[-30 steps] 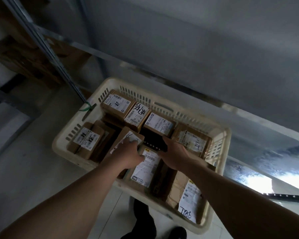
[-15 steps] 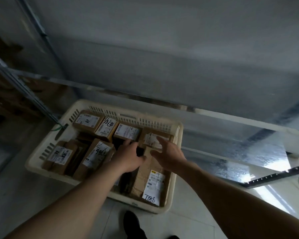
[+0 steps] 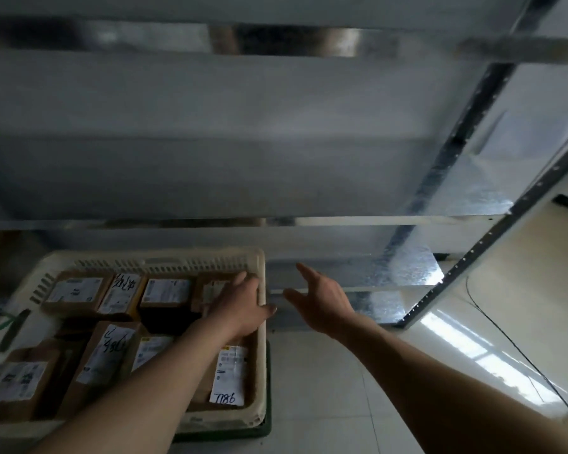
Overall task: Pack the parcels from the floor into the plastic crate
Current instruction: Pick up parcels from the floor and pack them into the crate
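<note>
The cream plastic crate point(image 3: 259, 381) sits on the floor at the lower left, filled with several brown cardboard parcels point(image 3: 164, 294) bearing white labels. One parcel at the crate's right side carries a label marked with handwritten digits point(image 3: 228, 375). My left hand point(image 3: 243, 309) hovers over the crate's right rim with fingers spread and holds nothing. To the right of the crate, my right hand point(image 3: 322, 298) is raised above the floor, palm open and empty.
Metal shelving point(image 3: 407, 276) with galvanised shelves stands behind and right of the crate; its perforated dark upright point(image 3: 456, 267) slants up to the right. Pale tiled floor point(image 3: 325, 388) lies right of the crate. A thin cable point(image 3: 505, 335) crosses the floor.
Both hands have lifted out of the crate and shifted right; the right hand has passed beyond the rim. The view has swung up and to the right, pushing the crate to the lower left.
</note>
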